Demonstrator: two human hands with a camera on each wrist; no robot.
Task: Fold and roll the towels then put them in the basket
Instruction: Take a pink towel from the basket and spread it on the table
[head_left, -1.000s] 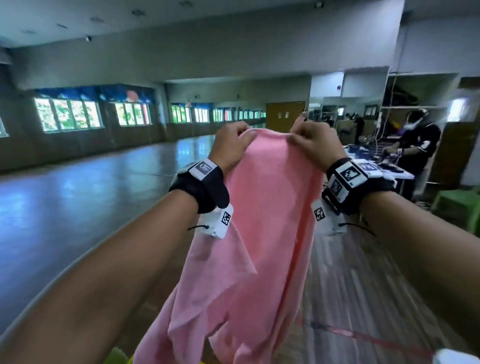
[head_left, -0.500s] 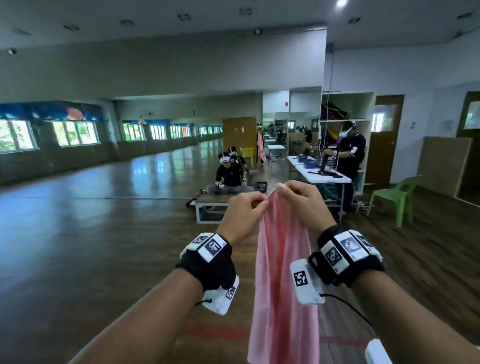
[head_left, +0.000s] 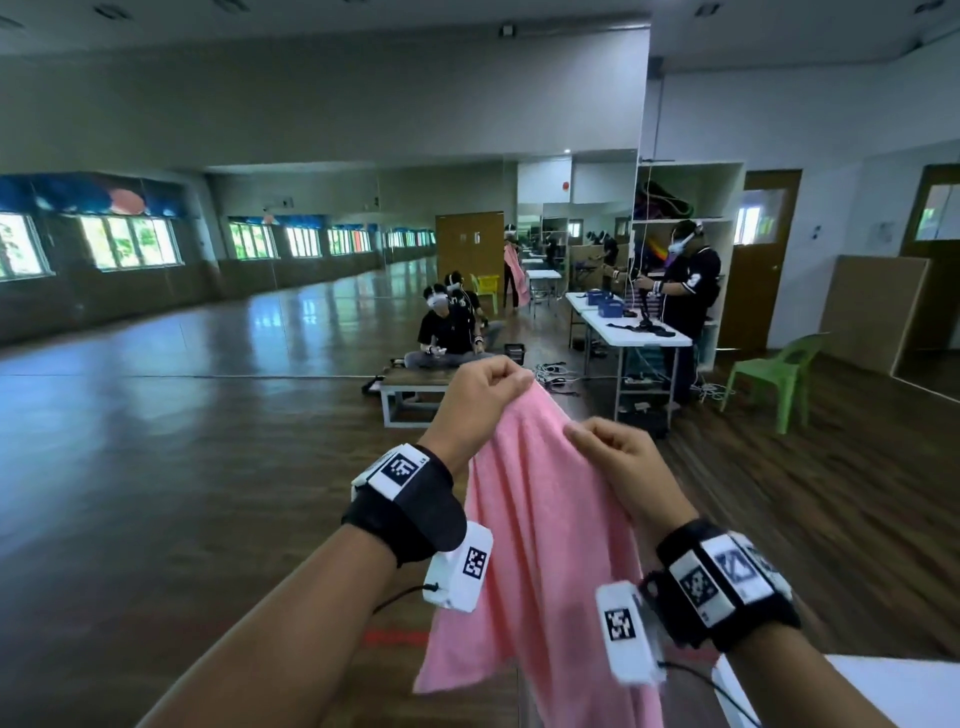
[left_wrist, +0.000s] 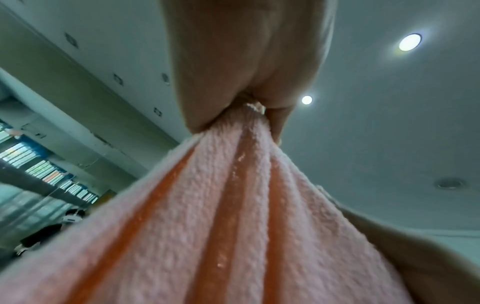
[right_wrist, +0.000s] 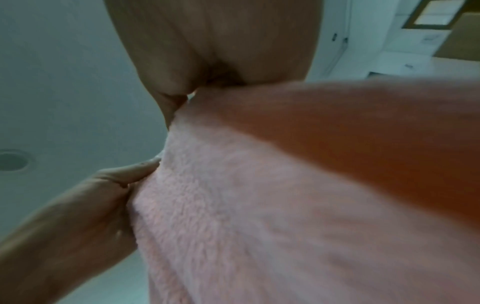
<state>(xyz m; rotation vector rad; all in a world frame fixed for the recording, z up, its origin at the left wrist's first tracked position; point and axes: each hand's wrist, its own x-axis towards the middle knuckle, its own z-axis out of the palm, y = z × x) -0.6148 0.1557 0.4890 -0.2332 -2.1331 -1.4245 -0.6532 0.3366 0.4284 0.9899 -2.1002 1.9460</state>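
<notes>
1. Presently, I hold the pink towel (head_left: 540, 545) up in the air in front of me, over the wooden floor (head_left: 156, 467); it hangs in loose vertical pleats and is neither folded nor rolled.
2. Left hand (head_left: 480, 402): my fingers are curled into a fist that pinches the towel's upper corner; the left wrist view shows the cloth gathered tightly between thumb and fingers.
3. Right hand (head_left: 623, 462): it sits lower, just beside the left, with fingers curled and pinching the top edge of the cloth.
4. Stage, as I judge it: opening and straightening only. No crease is set, so the first fold has not begun.
5. Remaining, as I judge it: fold this towel, roll it, and place it in the basket, then repeat for any others. Neither the basket nor further towels show in any view, so I cannot tell how many are already done.
6. Surroundings: a white surface (head_left: 893, 691) at the lower right corner, and other people working at a white table (head_left: 634, 332) well apart from me.
</notes>
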